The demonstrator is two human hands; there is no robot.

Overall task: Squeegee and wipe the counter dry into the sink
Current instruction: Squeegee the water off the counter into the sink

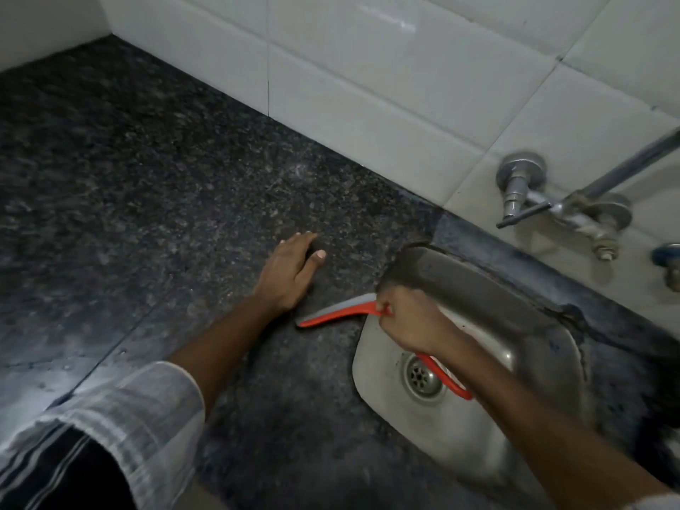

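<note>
Counter (154, 185): we saw dark speckled stone under white wall tiles (368, 68).
Left hand (289, 272): flat on the counter, fingers straight, holding nothing.
Right hand (412, 318): our grip curled around the squeegee (336, 312), over the sink (438, 432) rim.
Squeegee: blade on the counter beside the sink.

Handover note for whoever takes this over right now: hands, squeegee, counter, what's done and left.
Left hand: open, flat on the counter left of the sink.
Right hand: grips the red squeegee handle over the sink; blade on the counter at the sink's left edge.
Done: cannot judge how much; counter looks dark, wetness unclear.
Left: finish this stroke into the sink, repeat, then wipe. No cloth in view.
</note>
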